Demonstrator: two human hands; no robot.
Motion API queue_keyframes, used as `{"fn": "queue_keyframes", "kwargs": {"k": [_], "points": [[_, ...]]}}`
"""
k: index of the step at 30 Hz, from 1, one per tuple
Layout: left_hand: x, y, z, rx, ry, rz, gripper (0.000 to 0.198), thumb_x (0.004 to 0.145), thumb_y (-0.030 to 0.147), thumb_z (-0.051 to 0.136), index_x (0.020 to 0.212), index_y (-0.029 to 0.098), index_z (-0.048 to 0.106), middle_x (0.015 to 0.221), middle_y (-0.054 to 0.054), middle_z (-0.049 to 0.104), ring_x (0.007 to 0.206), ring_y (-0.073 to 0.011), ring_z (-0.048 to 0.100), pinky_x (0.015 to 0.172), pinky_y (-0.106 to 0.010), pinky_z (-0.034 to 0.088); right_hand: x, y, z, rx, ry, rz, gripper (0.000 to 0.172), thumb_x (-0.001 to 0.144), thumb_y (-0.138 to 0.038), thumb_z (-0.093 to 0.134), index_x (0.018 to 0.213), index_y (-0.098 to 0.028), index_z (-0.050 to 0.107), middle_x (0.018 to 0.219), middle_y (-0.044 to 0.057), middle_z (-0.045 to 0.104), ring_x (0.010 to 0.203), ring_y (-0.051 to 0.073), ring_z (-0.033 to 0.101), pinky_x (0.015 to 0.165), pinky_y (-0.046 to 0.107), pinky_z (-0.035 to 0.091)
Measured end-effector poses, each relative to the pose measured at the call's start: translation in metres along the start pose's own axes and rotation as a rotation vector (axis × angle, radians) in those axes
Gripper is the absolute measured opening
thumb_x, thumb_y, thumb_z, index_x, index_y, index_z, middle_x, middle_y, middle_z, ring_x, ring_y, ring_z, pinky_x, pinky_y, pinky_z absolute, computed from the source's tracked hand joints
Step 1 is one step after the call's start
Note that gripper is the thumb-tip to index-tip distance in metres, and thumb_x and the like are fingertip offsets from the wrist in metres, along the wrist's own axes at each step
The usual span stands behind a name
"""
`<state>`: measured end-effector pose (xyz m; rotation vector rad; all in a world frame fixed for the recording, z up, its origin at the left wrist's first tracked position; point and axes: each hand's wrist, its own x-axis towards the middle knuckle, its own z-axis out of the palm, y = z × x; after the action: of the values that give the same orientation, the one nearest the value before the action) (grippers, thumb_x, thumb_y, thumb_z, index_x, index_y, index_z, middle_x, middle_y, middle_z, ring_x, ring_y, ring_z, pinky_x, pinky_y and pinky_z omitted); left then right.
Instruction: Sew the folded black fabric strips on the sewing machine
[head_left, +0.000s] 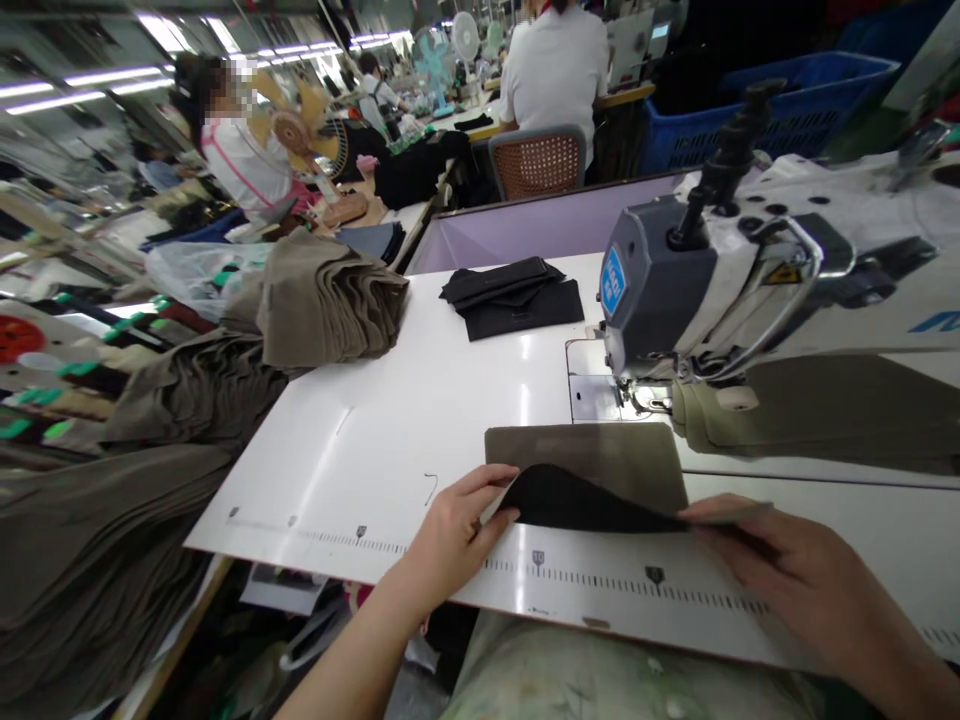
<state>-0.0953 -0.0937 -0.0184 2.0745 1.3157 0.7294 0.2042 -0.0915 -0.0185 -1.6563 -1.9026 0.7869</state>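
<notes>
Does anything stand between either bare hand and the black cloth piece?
Nothing visible does: the left hand pinches the black cloth piece at its left end, the right hand at its right. The flat olive-brown cloth panel lies beyond.

1. Your white table [390, 420] has a ruler scale [596, 580] along its near edge.
2. At its far left you have a brown-grey fabric stack [322, 305]; right of that, black folded pieces [517, 300].
3. On your right stands the sewing machine [652, 285], olive pieces [817, 410] under its arm.
4. Near you lie an olive panel [592, 452] and a loose thread [434, 487].
</notes>
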Motion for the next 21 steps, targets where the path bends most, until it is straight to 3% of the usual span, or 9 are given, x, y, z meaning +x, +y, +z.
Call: {"fn": "queue_keyframes", "kwargs": {"k": [3, 7, 9, 11, 13, 17, 21], "points": [[-0.001, -0.006, 0.01, 0.026, 0.114, -0.059, 0.025, 0.084, 0.016, 0.048, 0.107, 0.018, 0.057, 0.102, -0.007, 0.063, 0.09, -0.0164, 0.062, 0.08, -0.03, 0.054, 0.008, 0.0, 0.007, 0.016, -0.117, 0.123, 0.036, 0.078, -0.05, 0.042, 0.058, -0.022, 0.055, 0.046, -0.001, 0.055, 0.038, 0.014, 0.049, 0.038, 0.025, 0.038], [-0.003, -0.012, 0.017, 0.083, 0.237, -0.082, 0.062, 0.084, 0.018, 0.05, 0.14, 0.02, 0.023, 0.115, -0.011, 0.058, 0.096, -0.0178, 0.061, 0.084, -0.034, 0.053, 0.008, 0.006, 0.015, -0.005, -0.033, 0.131, 0.031, 0.078, -0.051, 0.045, 0.075, -0.021, 0.054, 0.054, -0.001, 0.058, 0.047, 0.015, 0.054, 0.045, 0.024, 0.04], [-0.002, -0.01, 0.014, 0.127, 0.183, -0.026, 0.052, 0.086, 0.017, 0.046, 0.137, 0.02, 0.033, 0.111, -0.01, 0.059, 0.096, -0.0174, 0.06, 0.083, -0.032, 0.053, 0.006, 0.006, 0.019, 0.001, 0.031, 0.127, 0.039, 0.077, -0.05, 0.048, 0.102, -0.02, 0.053, 0.057, -0.003, 0.059, 0.048, 0.015, 0.055, 0.046, 0.023, 0.041], [0.002, -0.006, 0.01, 0.157, 0.118, -0.017, 0.036, 0.088, 0.018, 0.045, 0.123, 0.018, 0.052, 0.101, -0.009, 0.061, 0.092, -0.0171, 0.061, 0.08, -0.029, 0.054, 0.005, 0.006, 0.021, 0.015, 0.062, 0.108, 0.054, 0.079, -0.048, 0.049, 0.125, -0.019, 0.04, 0.054, -0.006, 0.055, 0.043, 0.013, 0.05, 0.043, 0.022, 0.04], [0.006, -0.004, 0.008, 0.193, 0.118, -0.037, 0.028, 0.088, 0.021, 0.047, 0.112, 0.016, 0.061, 0.094, -0.009, 0.062, 0.09, -0.018, 0.061, 0.078, -0.03, 0.055, 0.003, 0.006, 0.023, 0.023, 0.071, 0.06, 0.058, 0.082, -0.044, 0.047, 0.133, -0.02, 0.034, 0.053, -0.007, 0.05, 0.04, 0.011, 0.046, 0.042, 0.02, 0.039], [0.009, -0.008, 0.01, 0.27, 0.162, -0.01, 0.028, 0.088, 0.025, 0.049, 0.111, 0.016, 0.061, 0.09, -0.008, 0.062, 0.089, -0.0198, 0.062, 0.078, -0.033, 0.056, 0.003, 0.005, 0.022, -0.025, 0.126, -0.02, 0.039, 0.081, -0.043, 0.049, 0.11, -0.02, 0.057, 0.057, -0.004, 0.053, 0.038, 0.009, 0.045, 0.037, 0.019, 0.036], [0.009, -0.012, 0.014, 0.29, 0.195, 0.034, 0.029, 0.088, 0.021, 0.049, 0.114, 0.014, 0.058, 0.095, -0.009, 0.061, 0.089, -0.0177, 0.062, 0.078, -0.029, 0.057, 0.004, 0.001, 0.02, -0.056, 0.158, -0.029, 0.03, 0.081, -0.041, 0.05, 0.096, -0.019, 0.063, 0.056, -0.003, 0.057, 0.043, 0.011, 0.053, 0.039, 0.02, 0.041]]}}
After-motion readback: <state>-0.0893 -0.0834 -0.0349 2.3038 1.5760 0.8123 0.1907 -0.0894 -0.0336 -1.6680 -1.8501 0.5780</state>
